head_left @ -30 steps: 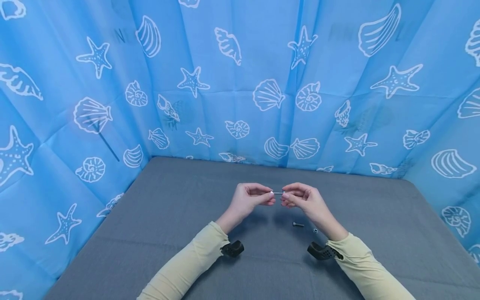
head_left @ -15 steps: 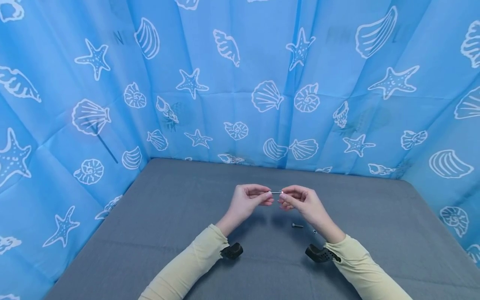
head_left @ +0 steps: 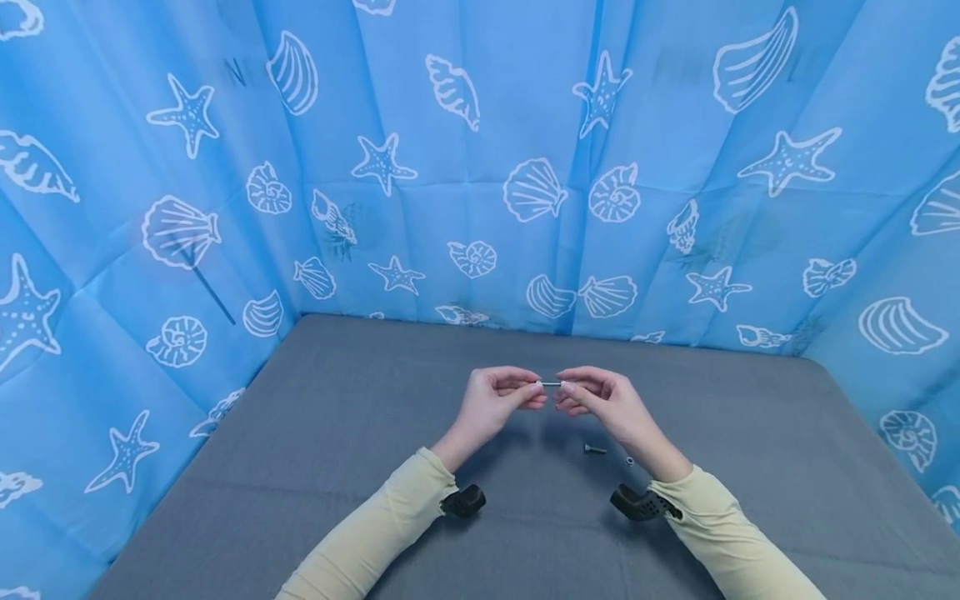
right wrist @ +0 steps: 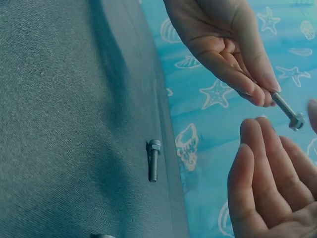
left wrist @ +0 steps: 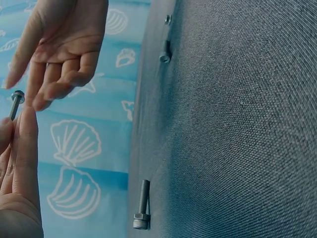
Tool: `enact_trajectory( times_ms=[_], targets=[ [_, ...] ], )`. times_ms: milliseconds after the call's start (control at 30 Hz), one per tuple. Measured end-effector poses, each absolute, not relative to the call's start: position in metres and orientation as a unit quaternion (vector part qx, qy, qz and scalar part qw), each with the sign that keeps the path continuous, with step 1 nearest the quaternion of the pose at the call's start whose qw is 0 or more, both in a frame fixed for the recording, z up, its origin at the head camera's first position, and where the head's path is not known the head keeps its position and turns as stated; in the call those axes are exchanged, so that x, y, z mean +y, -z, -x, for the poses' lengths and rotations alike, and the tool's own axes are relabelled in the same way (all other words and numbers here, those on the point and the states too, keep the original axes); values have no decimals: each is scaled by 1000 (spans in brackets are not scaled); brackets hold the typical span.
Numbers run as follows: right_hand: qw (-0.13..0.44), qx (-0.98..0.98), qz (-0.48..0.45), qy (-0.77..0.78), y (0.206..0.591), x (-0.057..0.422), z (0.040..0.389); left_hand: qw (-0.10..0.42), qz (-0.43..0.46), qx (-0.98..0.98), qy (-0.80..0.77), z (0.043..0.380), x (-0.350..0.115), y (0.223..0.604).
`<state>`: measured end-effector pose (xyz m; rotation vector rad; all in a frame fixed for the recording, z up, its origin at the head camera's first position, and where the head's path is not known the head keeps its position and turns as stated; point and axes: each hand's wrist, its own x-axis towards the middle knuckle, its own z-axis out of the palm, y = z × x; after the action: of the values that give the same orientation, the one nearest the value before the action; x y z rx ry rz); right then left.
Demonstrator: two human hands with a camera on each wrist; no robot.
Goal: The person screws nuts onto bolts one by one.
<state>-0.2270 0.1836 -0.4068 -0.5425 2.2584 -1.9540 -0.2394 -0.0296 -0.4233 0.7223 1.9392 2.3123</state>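
Between both hands is a small metal bolt (right wrist: pixel 284 103), roughly level above the table. My left hand (head_left: pixel 491 402) pinches it by thumb and fingertips, the pinched end hidden. A nut (right wrist: pixel 296 122) sits at the bolt's other end. My right hand (head_left: pixel 609 402) has its thumb and fingertips around that nut, with a small gap visible in the wrist views; its fingers look fairly straight. Below on the cloth lie another bolt (head_left: pixel 595 449) and a loose nut (head_left: pixel 630 461). In the left wrist view a bolt with a nut by its head (left wrist: pixel 142 207) lies close by.
A grey cloth-covered table (head_left: pixel 360 533) spreads under the hands. Blue curtains (head_left: pixel 465 217) with white shell and starfish prints enclose the back and sides. A dark wrist mount (head_left: pixel 465 501) sticks out of the left sleeve, another mount (head_left: pixel 641 503) out of the right.
Both hands stay nearly in place with the bolt between them. The right fingers shift slightly around the nut end. The bolt and loose nut on the table have not moved.
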Motion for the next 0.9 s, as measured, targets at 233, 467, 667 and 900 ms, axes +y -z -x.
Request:
enact_trajectory(
  times_ms=[233, 467, 667, 900],
  targets=[
    [66, 738, 189, 645, 406, 184, 229, 27, -222, 635, -739, 240, -31, 423],
    [97, 727, 177, 656, 408, 183, 228, 29, -216, 638, -739, 241, -31, 426],
    [81, 724, 172, 663, 407, 183, 227, 38, -209, 630, -747, 241, -30, 427],
    [90, 742, 147, 648, 407, 183, 229, 47, -206, 638, -741, 241, -28, 426]
  ],
)
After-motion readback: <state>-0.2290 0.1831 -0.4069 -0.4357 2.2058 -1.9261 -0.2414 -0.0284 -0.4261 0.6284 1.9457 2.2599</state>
